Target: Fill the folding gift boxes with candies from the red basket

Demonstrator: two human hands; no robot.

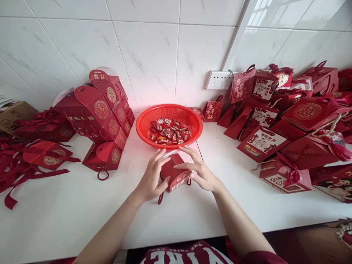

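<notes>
A small red gift box (176, 169) with gold print and dark red cords rests on the white table between my hands. My left hand (154, 176) lies along its left side, fingers apart, thumb at the near left edge. On the right, my right hand (202, 170) touches the box with its fingers spread, one reaching over the top. A pale, translucent flap shows at the far edge of the box, by my left fingertips. Just beyond stands a red plastic basket (141, 126) with red-wrapped candies (167, 132) inside.
Red boxes (101, 110) are stacked at the left, with ribboned boxes (49, 156) farther left. Many more gift boxes (305, 110) are piled on the right. A power strip (218, 80) is on the tiled wall. The white table (176, 223) ends near my body.
</notes>
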